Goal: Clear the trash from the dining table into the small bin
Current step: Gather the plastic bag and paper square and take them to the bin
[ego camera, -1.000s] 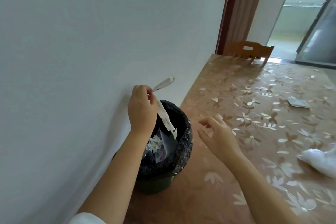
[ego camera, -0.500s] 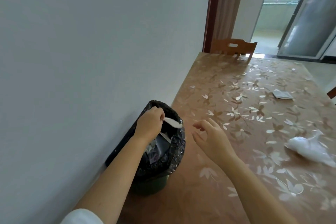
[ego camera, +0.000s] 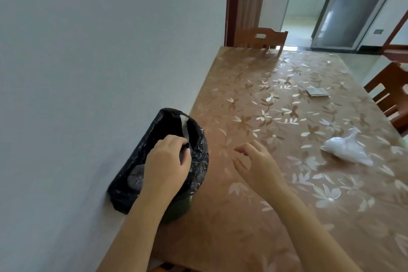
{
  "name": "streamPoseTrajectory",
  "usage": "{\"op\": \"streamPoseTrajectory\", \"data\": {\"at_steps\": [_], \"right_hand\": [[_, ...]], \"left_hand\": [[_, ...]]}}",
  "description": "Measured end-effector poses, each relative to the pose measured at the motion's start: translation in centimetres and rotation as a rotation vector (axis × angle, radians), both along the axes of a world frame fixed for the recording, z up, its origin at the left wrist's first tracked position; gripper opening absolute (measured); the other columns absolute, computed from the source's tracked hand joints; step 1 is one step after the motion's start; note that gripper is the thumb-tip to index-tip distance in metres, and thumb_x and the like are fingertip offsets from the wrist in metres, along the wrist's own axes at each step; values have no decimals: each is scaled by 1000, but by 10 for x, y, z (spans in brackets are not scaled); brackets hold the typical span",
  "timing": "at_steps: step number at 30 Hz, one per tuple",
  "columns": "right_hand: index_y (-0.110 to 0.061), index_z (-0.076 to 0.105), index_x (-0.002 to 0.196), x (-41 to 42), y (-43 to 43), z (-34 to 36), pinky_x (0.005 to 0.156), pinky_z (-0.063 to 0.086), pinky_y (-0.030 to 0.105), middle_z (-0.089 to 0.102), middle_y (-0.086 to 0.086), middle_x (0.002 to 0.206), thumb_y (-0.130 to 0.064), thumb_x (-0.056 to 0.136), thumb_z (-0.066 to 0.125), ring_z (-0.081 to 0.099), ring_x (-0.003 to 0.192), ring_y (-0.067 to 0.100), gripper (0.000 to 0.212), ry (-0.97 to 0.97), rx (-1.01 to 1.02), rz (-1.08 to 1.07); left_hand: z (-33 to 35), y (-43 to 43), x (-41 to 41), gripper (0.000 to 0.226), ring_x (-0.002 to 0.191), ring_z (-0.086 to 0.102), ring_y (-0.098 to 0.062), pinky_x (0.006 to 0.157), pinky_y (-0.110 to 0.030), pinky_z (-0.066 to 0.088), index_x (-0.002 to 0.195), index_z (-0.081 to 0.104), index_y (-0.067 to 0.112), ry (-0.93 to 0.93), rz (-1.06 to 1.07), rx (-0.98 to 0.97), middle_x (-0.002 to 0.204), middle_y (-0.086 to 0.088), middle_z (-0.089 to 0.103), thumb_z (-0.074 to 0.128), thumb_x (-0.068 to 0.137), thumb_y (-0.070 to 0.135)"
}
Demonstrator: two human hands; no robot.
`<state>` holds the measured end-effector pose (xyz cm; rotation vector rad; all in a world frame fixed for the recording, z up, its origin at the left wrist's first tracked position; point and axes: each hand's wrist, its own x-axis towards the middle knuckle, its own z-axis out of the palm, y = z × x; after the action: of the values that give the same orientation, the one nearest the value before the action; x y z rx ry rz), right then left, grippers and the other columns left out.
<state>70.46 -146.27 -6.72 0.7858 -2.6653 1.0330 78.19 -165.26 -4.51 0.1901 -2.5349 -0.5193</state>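
Head view. The small bin stands on the dining table against the wall. My left hand reaches into its mouth with the fingers curled downward. A white paper strip leans inside the black liner just beyond them; I cannot tell whether I pinch it. My right hand hovers beside the bin, loosely bent and holding nothing. A crumpled white plastic bag and a flat packet lie farther right, well apart.

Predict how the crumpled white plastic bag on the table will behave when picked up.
The white plastic bag looks thin and wrinkled, so it will probably flop, sag and weigh little. Slumped flat on the table, it seems unlikely to roll.
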Motion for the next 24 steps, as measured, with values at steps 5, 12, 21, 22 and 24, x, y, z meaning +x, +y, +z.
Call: {"op": "streamPoseTrajectory", "data": {"at_steps": [5, 12, 21, 22, 24], "right_hand": [[-9, 62, 100, 27, 38, -23, 77, 49, 38, 61, 8, 99, -14, 80, 64, 55, 98, 27, 21, -32, 76, -113], [-8, 65, 94, 76, 124, -42, 67, 45, 28, 64, 9, 90, -15, 73, 71, 60, 79, 27, 22, -41, 196, -291], [-11, 65, 85, 137, 304, -53, 60, 50, 32, 63, 6, 80, -31, 71, 59, 60, 73, 26, 26, -115, 198, -560], [-11, 65, 85, 147, 330, -54, 60, 51, 33, 63, 6, 80, -34, 72, 56, 60, 74, 26, 28, -114, 189, -593], [-12, 66, 85, 167, 383, -54, 61, 51, 34, 63, 5, 80, -39, 73, 49, 59, 73, 25, 34, -121, 169, -650]], "left_hand": [[-18, 61, 19, 26, 88, 61, -18, 74, -29, 50, 96, 63, 13, -18, -183, -1, 96, -2, 66, 44, 83, 25], [-50, 136, 36, 18, 88, 61, -16, 75, -30, 49, 94, 63, 17, -170, -358, 5, 96, 1, 66, 66, 76, 16], [-63, 303, 52, 17, 81, 64, -19, 68, -33, 54, 83, 66, 16, -228, -561, -41, 87, 1, 68, 52, 75, 23], [-62, 329, 55, 21, 79, 63, -19, 66, -32, 54, 81, 66, 16, -227, -596, -43, 85, 1, 68, 47, 75, 25], [-62, 381, 60, 23, 77, 62, -19, 64, -31, 53, 80, 65, 16, -218, -655, -54, 84, 2, 67, 45, 74, 27]]}}
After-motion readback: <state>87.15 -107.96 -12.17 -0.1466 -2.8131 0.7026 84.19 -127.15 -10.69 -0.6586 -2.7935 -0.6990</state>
